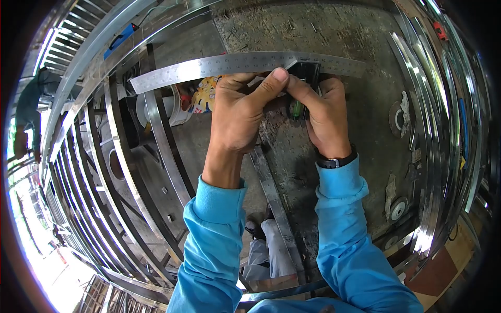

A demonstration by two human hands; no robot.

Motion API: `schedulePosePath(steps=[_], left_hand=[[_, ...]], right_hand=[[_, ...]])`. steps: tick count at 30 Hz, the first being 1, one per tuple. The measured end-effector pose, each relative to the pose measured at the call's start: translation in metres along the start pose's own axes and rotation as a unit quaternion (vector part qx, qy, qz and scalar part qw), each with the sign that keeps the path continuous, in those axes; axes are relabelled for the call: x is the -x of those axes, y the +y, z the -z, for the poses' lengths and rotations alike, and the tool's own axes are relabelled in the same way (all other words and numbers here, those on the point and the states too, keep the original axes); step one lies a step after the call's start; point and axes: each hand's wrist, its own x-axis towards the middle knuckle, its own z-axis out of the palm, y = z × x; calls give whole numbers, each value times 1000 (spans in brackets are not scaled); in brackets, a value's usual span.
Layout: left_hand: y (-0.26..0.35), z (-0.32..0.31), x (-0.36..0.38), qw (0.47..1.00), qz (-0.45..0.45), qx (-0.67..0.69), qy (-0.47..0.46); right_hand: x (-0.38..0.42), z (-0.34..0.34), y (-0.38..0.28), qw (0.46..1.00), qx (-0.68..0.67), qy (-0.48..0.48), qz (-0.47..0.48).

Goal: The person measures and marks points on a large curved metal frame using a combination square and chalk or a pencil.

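Note:
I hold a combination square in both hands in front of me. Its long steel ruler (pixel 182 72) lies crosswise, with graduations along the blade. The dark head (pixel 308 73) sits right of the middle, with a green vial showing at its lower end. My left hand (pixel 235 112) is closed, its thumb tip at the ruler's lower edge near the head. My right hand (pixel 326 115) is closed round the head, its thumb meeting the left thumb. The fingertips behind the tool are hidden.
A frame of metal bars (pixel 130 172) stands at the left. Long shiny metal strips (pixel 425 156) lie at the right, beside abrasive discs (pixel 399 208). Below is a dark, stained work surface (pixel 292 167). Another person (pixel 34 104) is at the far left.

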Motion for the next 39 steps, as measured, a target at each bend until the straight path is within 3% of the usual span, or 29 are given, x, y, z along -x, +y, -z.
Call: schedulePosePath(steps=[1,3,5,9,12,14,15,21,24,28,30,36,39], left_hand=[[1,-1,1,1000,4,-5,12],[5,-2,1,1000,8,-11,24],[9,-2,1,998,43,-25,48],[0,-4,0,999,10,-29,43],[-6,-14,1,995,-54,48,65],[-6,-17,2,992,-52,75,84],[-7,-15,2,992,-52,75,84],[-10,-11,0,990,-83,7,112],[-9,-11,-1,989,-93,5,118],[-12,-11,-2,985,-109,8,137],[-13,-12,-2,982,-117,15,145],[-15,-12,-3,985,-124,8,123],[-15,-12,-4,984,-121,22,130]], right_hand=[[0,1,-3,1000,0,1,0],[-1,3,-8,986,-148,-48,-52],[-1,3,-5,992,-114,-44,-38],[-1,-2,-2,999,16,-33,3],[-1,-18,-4,997,-51,29,60],[-3,-6,0,997,-60,-8,42],[-4,-1,2,996,-71,-46,23],[0,-9,0,996,42,-22,80],[2,-10,-5,999,-9,-18,33],[-3,-6,1,997,-28,-48,59],[-1,-12,0,997,-12,-2,75],[2,-5,-7,998,56,-22,27],[-3,-8,2,996,-12,-13,83]])
